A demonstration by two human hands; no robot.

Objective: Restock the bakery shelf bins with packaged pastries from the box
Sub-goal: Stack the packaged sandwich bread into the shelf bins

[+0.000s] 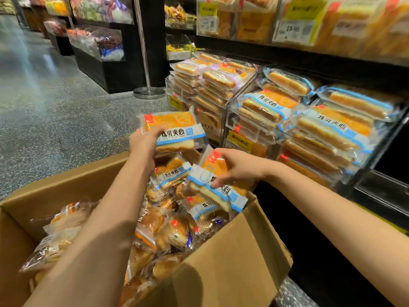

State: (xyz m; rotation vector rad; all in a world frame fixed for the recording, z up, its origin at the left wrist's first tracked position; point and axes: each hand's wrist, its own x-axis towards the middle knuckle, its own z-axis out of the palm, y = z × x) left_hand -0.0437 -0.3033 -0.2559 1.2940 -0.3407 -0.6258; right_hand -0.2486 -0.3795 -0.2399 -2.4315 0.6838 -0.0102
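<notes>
Packs held: left hand (143,144) grips one pack (174,131), right hand (234,168) another (212,185); I'd stack them flat in the matching bin (243,120).

A cardboard box (232,258) sat near, heaped with wrapped pastries (177,231). Two orange-and-blue packets (177,129) were raised above it. Clear bins (309,111) at far right stood stacked full.

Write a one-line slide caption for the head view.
Left hand and right hand each grip a packaged pastry over the open cardboard box, beside stacked shelf bins.
</notes>
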